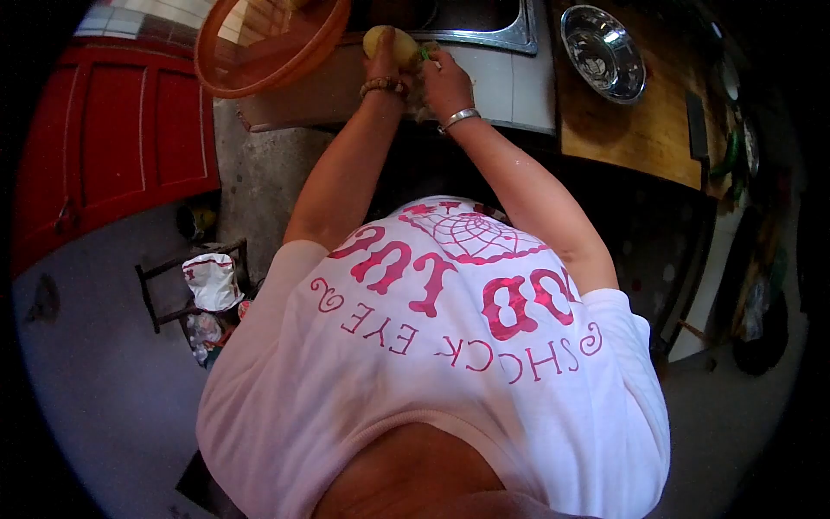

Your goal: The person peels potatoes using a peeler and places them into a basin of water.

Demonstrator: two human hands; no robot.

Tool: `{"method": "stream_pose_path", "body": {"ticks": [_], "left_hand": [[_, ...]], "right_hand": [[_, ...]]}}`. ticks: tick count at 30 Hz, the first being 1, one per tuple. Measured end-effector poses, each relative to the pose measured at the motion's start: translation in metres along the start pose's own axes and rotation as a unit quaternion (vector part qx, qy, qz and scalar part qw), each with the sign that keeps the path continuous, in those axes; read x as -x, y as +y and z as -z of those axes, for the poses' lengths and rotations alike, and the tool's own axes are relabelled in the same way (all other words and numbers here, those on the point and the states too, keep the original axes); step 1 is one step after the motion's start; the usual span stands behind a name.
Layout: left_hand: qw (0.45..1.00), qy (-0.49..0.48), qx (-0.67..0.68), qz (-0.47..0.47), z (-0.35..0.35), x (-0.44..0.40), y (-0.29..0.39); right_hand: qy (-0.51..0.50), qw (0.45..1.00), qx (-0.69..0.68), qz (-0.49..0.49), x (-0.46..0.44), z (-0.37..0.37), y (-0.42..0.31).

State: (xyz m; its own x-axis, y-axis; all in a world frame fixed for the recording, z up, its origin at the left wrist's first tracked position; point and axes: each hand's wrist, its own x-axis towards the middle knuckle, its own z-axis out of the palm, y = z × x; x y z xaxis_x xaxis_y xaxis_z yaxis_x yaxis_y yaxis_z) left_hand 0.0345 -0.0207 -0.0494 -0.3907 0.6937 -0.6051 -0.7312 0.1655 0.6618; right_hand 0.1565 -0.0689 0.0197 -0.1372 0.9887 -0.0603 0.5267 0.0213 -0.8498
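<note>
Left hand (pixel 383 64) grip wrapped round yellowish potato (pixel 404 50); right hand (pixel 448 87) grip closed on green tool (pixel 426 53)

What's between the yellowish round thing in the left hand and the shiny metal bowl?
The head view shows the right hand, something green at its fingertips, then a steel rim, white tiled counter and a strip of wooden surface.

- On the white T-shirt (pixel 415 372), upside down to the camera, large pink ornate letters (pixel 430 285) read "OD" and "LUC"; the letters at both ends are lost in the folds.
- Below the big letters, towards the collar, a thinner pink line (pixel 450 350) on the same shirt reads "SHOCK EYE".
- The white bag (pixel 218 285) bears red marks too small to read.
</note>
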Motion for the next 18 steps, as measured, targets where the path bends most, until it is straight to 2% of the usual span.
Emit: {"method": "stream_pose_path", "body": {"ticks": [4,7,8,10,12,15,16,18], "left_hand": [[0.997,0.034,-0.065,-0.037,0.000,-0.003,0.000],[0.999,0.002,-0.030,0.017,-0.001,-0.006,0.004],[0.999,-0.040,0.015,0.017,0.001,-0.007,0.001],[0.995,-0.083,0.060,0.012,0.001,-0.012,0.001],[0.985,-0.003,0.163,0.055,-0.003,-0.011,0.005],[0.978,-0.039,0.195,0.070,-0.007,0.009,0.005],[0.978,-0.039,0.195,0.070,-0.007,0.009,0.004],[0.992,-0.081,0.098,-0.001,-0.004,0.000,-0.001]], "right_hand": [[-0.043,0.996,0.058,0.051,0.022,0.003,-0.017],[-0.025,0.997,0.018,0.073,0.029,0.003,-0.010],[-0.025,0.997,0.020,0.071,0.029,0.002,-0.002],[0.028,0.997,-0.055,-0.037,0.018,-0.003,0.008],[0.034,0.996,-0.078,-0.029,0.008,0.003,0.013],[0.037,0.994,-0.103,-0.028,-0.004,0.006,0.013],[0.037,0.993,-0.107,-0.023,-0.010,0.003,0.017],[0.036,0.993,-0.111,-0.016,-0.013,0.001,0.012]]}}
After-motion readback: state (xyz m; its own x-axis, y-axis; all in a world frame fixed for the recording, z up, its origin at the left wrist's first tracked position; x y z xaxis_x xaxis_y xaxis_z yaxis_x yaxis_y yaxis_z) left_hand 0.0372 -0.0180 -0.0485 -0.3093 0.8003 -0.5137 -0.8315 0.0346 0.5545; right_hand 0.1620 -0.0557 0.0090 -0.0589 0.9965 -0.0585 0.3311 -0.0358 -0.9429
